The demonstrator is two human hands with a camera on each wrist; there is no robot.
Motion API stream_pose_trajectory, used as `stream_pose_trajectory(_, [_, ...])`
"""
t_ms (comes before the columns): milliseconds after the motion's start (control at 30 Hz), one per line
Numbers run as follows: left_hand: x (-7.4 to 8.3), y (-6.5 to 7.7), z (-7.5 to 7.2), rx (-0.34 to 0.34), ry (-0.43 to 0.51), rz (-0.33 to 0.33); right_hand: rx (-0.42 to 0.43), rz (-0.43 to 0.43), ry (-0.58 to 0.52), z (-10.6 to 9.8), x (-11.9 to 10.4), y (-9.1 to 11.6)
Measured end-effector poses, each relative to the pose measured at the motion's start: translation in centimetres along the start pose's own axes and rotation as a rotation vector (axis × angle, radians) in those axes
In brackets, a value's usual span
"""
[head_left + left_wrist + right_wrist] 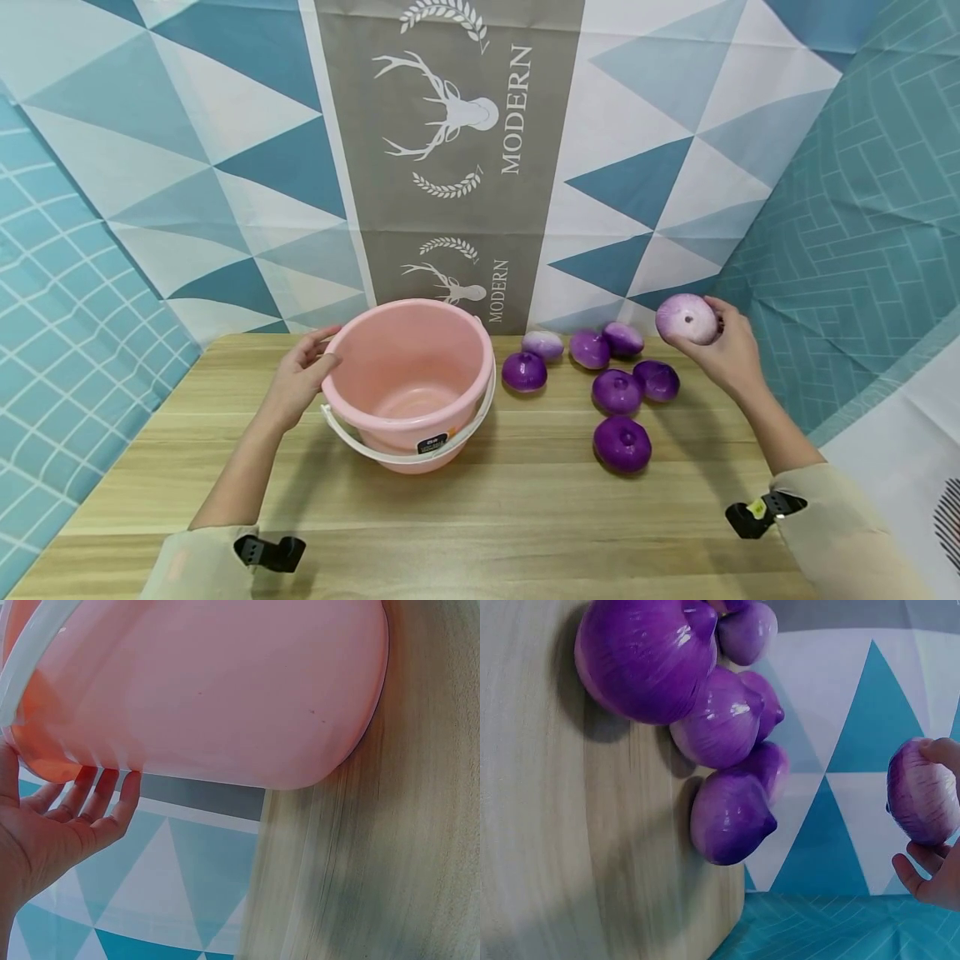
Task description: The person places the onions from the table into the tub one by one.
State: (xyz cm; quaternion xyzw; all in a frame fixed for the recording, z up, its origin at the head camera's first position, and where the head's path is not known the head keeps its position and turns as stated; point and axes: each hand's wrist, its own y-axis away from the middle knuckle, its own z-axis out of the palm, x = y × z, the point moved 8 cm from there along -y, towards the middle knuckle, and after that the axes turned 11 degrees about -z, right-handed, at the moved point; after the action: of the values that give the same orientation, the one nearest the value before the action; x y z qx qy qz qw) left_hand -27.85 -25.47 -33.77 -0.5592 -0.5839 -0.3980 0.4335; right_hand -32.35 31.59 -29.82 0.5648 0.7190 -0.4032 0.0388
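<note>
Spread across the back, through 12 o'clock: a creased patterned cloth [450, 212] of blue and white triangles, with a grey-brown band of white stag heads and the word MODERN. In front, a table [495, 517] of pale, streaky wood grain, with its far edge close by the cloth and its broadest stretch of open wood at 6 o'clock. At 7 o'clock from centre, a smooth pink plastic bucket [412, 421], upright, round mouth to the top, with a slim white handle [390, 457] dropped to the 6 o'clock side. On the bucket's 9 o'clock side, the left hand [296, 375], holding the rim, fingertips against the outer wall. At the bucket's 3 o'clock, seven onions [617, 392], glossy, squat and mostly deep purple, some with pointed tips, close-set; only a narrow gap from the bucket to the nearest. Raised at 3 o'clock from centre, well apart from the bucket, the right hand [727, 346], grasping a pale onion [684, 319] between thumb and fingers. Streaked white and violet, rounded and squat; dark-spotted end toward the head camera, long axis roughly 12 to 6 in the right wrist view.
</note>
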Motion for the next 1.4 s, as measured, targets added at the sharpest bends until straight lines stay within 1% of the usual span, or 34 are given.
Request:
stream_pose_trajectory(300, [-0.1,0.0,-0.1,0.003,-0.005,-0.004,-0.022,-0.029,-0.005,0.4,-2.0,-0.4])
stream_pose_trajectory(600, [0.0,-0.2,-0.1,0.015,-0.015,0.011,-0.04,-0.099,-0.015,1.1,-4.2,-0.6])
stream_pose_trajectory(900, [-0.2,-0.3,0.0,0.014,-0.016,0.009,-0.079,-0.109,-0.038,2.0,-6.0,-0.8])
stream_pose_trajectory(1400, [-0.4,-0.3,-0.1,0.015,0.002,0.013,-0.077,-0.205,-0.077,2.8,-9.5,-1.5])
